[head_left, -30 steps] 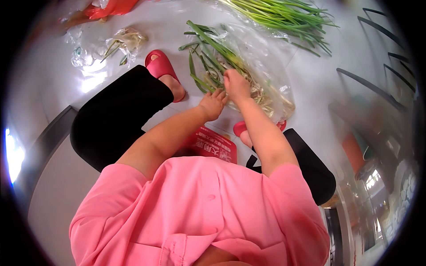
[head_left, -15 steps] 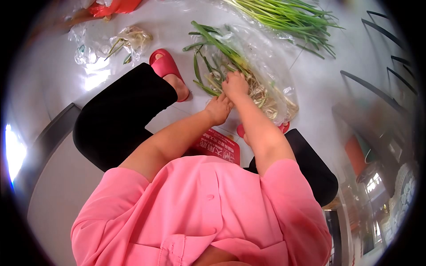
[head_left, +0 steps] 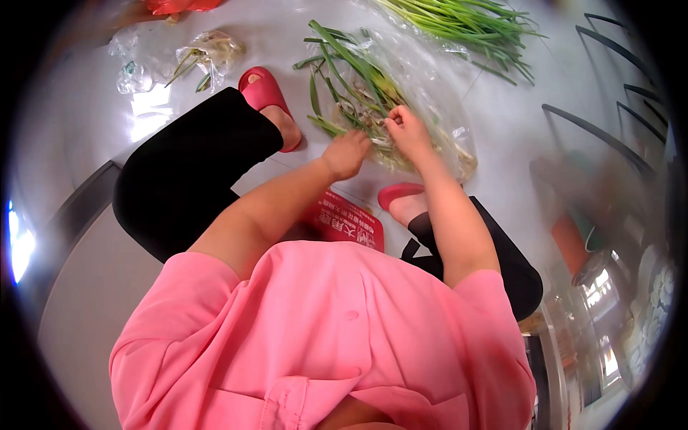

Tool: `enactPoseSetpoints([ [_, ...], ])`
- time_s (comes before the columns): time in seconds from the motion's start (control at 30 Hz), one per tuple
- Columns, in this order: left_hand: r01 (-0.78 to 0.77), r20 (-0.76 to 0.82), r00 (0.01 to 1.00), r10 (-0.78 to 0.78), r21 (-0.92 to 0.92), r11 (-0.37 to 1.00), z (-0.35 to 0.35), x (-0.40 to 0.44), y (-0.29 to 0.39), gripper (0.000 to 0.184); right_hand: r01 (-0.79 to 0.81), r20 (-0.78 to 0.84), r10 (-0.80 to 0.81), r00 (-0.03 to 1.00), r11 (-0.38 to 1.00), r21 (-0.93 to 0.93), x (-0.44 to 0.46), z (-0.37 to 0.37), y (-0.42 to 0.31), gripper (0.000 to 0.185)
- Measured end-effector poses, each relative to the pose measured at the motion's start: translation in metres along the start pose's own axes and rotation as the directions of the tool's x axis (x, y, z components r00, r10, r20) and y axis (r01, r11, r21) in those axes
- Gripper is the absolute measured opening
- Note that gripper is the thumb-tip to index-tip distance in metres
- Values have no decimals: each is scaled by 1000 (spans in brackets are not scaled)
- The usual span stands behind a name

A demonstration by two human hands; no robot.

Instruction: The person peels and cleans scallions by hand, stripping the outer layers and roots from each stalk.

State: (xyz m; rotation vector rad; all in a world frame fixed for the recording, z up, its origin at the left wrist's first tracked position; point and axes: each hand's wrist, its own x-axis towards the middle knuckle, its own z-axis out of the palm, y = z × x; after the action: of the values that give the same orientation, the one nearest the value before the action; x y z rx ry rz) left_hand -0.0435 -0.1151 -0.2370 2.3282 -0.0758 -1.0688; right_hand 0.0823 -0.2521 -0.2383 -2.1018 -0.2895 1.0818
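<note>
My left hand is curled closed at the near edge of a loose heap of untrimmed green onions. My right hand is a short way to its right, over the pale root end of the heap, its thumb and fingers pinched together. What either hand grips is too small or too hidden to make out. Under and beside the heap spreads a clear plastic bag, holding dry, straw-coloured trimmings and roots.
A bundle of long green onions lies at the top right. Clear bags with scraps sit at the upper left. Red slippers are on my feet, a red printed sheet is between my legs, and dark curved bars stand at the right.
My hands, close together and overlapping before, have moved apart: the right shifted to the right, the left slightly toward me. The view has shifted a little.
</note>
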Motion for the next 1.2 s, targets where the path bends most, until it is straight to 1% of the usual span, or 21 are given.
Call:
enactPoseSetpoints([
  [0.03,-3,7,1000,3,-3,1000,1,2,-5,44,-25,9,25,1000,999,-21,-2,1,3,24],
  [0.07,-8,-154,988,17,61,998,1,3,-11,45,-33,11,34,999,999,-19,-5,3,7,24],
  [0.1,-2,-310,950,40,124,992,0,3,-16,46,-4,51,14,999,983,-185,-8,5,8,27],
  [0.13,-4,-306,951,41,122,993,-3,3,-23,46,34,95,-1,995,938,-346,-10,7,8,31],
  [0.17,-44,-215,972,94,225,973,-7,4,-29,47,30,96,4,995,938,-346,-13,11,12,31],
  [0.23,-94,-115,984,137,319,943,-14,6,-34,49,226,189,-138,972,761,-608,-22,22,18,38],
  [0.33,-105,-7,993,114,321,941,-24,6,-32,47,176,146,-101,984,673,-719,-22,42,29,33],
  [0.43,-115,-113,980,162,341,933,-40,-3,-15,42,95,67,-68,995,613,-784,-7,59,43,31],
  [0.5,-202,70,979,190,321,925,-48,-8,2,39,60,52,-30,998,592,-804,-1,58,41,31],
  [0.57,-274,127,961,244,355,894,-32,-12,8,38,33,211,151,966,734,-679,4,37,21,30],
  [0.63,-321,-274,891,361,182,929,4,-12,7,34,74,208,66,976,796,-600,8,22,29,32],
  [0.67,-306,-307,880,364,221,926,15,-11,6,37,9,240,116,964,886,-464,11,12,29,33],
  [0.7,-306,-311,879,362,217,927,16,-10,8,37,-67,278,161,947,946,-318,13,3,31,34],
  [0.73,-266,-181,937,299,184,946,17,-9,10,35,-94,322,158,934,974,-204,18,0,39,28],
  [0.77,-222,-47,972,232,158,962,18,-9,11,32,-94,324,160,932,973,-210,18,-3,48,28],
  [0.8,-222,-52,971,232,156,963,16,-8,13,32,-200,381,220,898,976,-91,17,-11,44,27],
  [0.87,-122,132,987,97,203,971,9,-8,14,30,-355,461,298,836,934,41,15,-26,35,22],
  [0.9,-118,129,987,92,207,971,6,-8,13,30,-350,462,293,837,936,42,16,-27,40,22],
  [0.97,-79,81,994,68,138,987,0,-10,11,22,-401,492,247,834,886,235,16,-27,50,22],
  [1.1,-127,-21,991,129,100,987,-2,-16,11,21,-432,552,297,779,893,130,15,-30,54,24],
  [1.2,-134,-36,990,139,123,983,-6,-18,12,20,-432,620,242,746,885,175,9,-31,48,24],
])
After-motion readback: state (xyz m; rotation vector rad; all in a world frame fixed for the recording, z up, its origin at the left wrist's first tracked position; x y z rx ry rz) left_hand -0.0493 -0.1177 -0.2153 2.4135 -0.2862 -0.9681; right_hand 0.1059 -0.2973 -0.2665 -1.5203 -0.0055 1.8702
